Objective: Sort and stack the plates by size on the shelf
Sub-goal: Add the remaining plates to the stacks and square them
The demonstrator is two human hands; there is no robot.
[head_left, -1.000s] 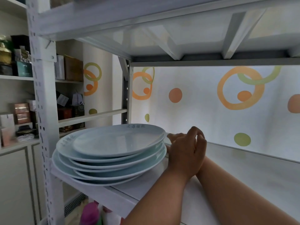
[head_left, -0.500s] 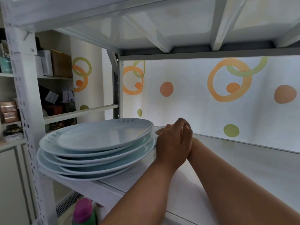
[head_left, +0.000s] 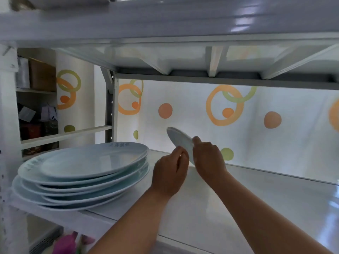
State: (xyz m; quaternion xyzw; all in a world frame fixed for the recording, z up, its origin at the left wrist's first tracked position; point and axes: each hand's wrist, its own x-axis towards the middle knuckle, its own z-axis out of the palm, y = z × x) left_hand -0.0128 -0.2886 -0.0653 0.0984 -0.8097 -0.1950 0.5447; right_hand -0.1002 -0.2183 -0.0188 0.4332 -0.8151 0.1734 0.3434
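A stack of several large pale blue plates [head_left: 86,167] sits at the left end of the white shelf [head_left: 266,202]. To its right, a small pale blue plate [head_left: 178,139] is raised off the shelf and tilted steeply on edge. My right hand [head_left: 209,156] grips its right rim with the thumb on top. My left hand [head_left: 170,173] has its fingers curled against the plate's lower left rim. The lower part of the small plate is hidden between my hands.
The shelf board above [head_left: 183,57] hangs low over my hands. A white upright post [head_left: 7,143] stands at the left front corner. Behind the shelf is a curtain with orange and green circles [head_left: 225,107]. A side cabinet [head_left: 36,107] holds boxes at far left.
My hands were together low on the shelf behind the big stack; they have now lifted a small plate clear and tilted it up on edge. The camera has moved closer.
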